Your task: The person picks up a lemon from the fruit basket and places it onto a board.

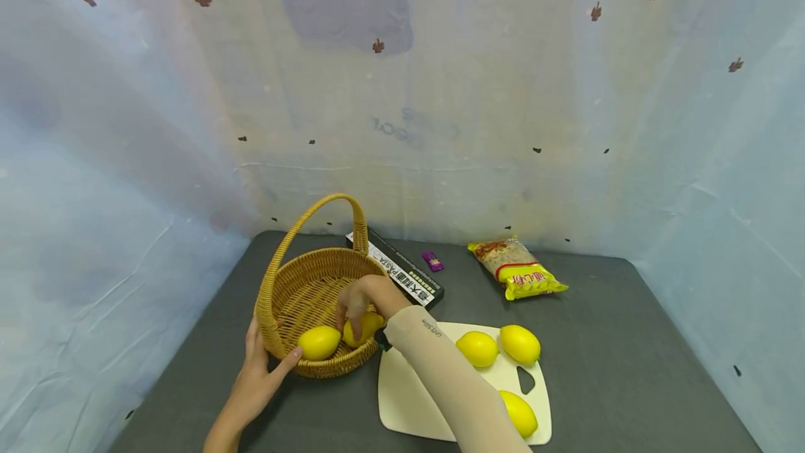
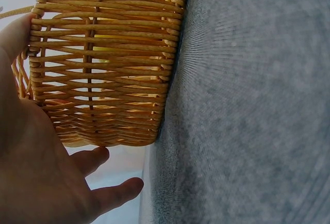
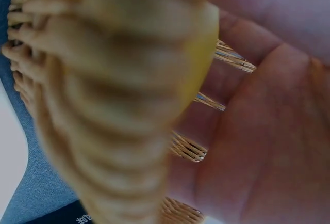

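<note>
- The left hand (image 1: 254, 383), at the lower left of the head view, spans the near-left side of a round golden-brown wicker basket (image 1: 333, 368); its thumb lies at the rim and its fingers are spread apart, fairly straight.
- In the left wrist view, that thumb touches the rim at the upper left, and two fingertips stand apart from each other by the basket's edge at the lower left.
- The right hand (image 1: 367, 296), just below and left of the head view's centre, reaches over the basket's right rim with fingers curled round a bright yellow oval lemon (image 1: 372, 326), clamped on it inside the basket.
- In the right wrist view, a blurred wicker part covers much of this grip; the lemon's yellow side shows against the fingers, with gaps between them.
- A second yellow lemon (image 1: 319, 342) sits in the basket's front part, left of the held one and near the left thumb.
- At the lower right of the centre, a white cutting board (image 1: 409, 397) bears three more yellow lemons (image 1: 478, 349), partly under the beige sleeve (image 1: 453, 376).
- Behind the basket, a black-and-white pasta box (image 1: 402, 275) lies on the dark grey table (image 1: 597, 334).
</note>
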Motion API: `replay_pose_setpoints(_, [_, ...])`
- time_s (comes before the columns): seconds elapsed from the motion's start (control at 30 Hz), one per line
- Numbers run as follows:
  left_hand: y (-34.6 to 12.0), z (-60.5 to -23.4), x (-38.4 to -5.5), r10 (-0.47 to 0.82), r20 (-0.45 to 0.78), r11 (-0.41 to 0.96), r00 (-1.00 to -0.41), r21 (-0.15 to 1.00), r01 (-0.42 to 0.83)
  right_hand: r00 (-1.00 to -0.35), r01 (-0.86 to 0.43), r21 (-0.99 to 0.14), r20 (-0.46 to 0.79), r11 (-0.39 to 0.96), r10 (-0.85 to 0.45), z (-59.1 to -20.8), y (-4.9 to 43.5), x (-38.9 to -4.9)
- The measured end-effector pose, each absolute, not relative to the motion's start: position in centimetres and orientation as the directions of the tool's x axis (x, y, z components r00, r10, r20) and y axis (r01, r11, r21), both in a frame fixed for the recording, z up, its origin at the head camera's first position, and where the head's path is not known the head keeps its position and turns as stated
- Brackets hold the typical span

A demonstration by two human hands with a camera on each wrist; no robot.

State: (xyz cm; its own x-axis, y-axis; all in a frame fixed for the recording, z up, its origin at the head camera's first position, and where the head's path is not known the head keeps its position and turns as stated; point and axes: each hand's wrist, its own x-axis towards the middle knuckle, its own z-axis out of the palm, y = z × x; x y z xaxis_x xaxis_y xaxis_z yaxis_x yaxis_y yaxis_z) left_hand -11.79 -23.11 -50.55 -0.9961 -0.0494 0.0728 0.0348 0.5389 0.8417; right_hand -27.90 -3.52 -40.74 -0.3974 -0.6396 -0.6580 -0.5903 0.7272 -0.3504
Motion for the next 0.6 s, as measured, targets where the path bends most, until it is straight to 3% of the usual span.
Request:
replay_pose_setpoints(0.3, [-23.1, -50.5, -11.8, -0.059, 0.054, 0.545, -0.997, 0.838, 0.013, -0.447, -0.422, -0.452, -0.651, 0.786, -0.614, -41.1, -2.8, -27.6])
replay_pose_setpoints(0.6, [-23.2, -50.6, -11.9, -0.058, 0.030, 0.547, -0.998, 0.837, -0.007, -0.432, -0.538, -0.473, -0.556, 0.698, -0.710, -41.9, -2.4, -27.8])
